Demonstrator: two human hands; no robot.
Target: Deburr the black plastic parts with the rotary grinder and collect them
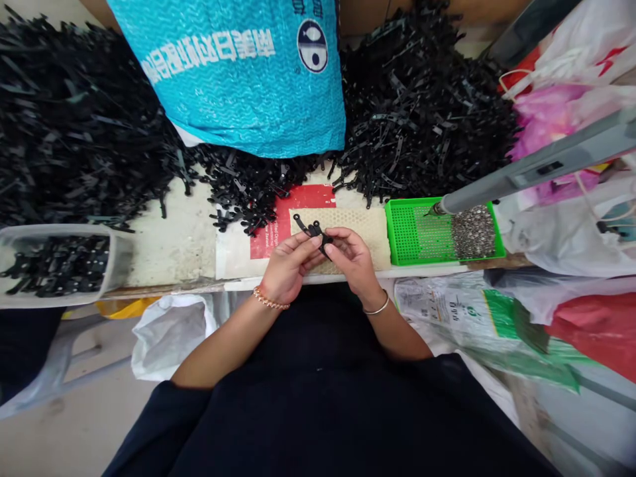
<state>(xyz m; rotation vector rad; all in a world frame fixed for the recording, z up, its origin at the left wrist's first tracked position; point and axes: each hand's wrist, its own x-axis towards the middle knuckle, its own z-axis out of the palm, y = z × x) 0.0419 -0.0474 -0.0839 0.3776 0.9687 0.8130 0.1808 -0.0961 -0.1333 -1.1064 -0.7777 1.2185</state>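
Both my hands meet over a pale textured mat [362,228] at the table's front edge. Between them are small black strip-shaped parts [314,230] with holes at their rounded ends. My left hand [293,260] pinches these parts from the left. On the other side, my right hand [352,257] has its thumb and fingers closed on their lower right end. How many pieces are held, and how they join, is partly hidden by my fingers.
Heaps of similar black parts [74,126] cover the table's back, with a blue sack [258,79] between them. A green basket [417,260] holds small metal pieces [474,232]; a grey arm-like tool [536,159] reaches over it. A clear bin [116,258] stands left.
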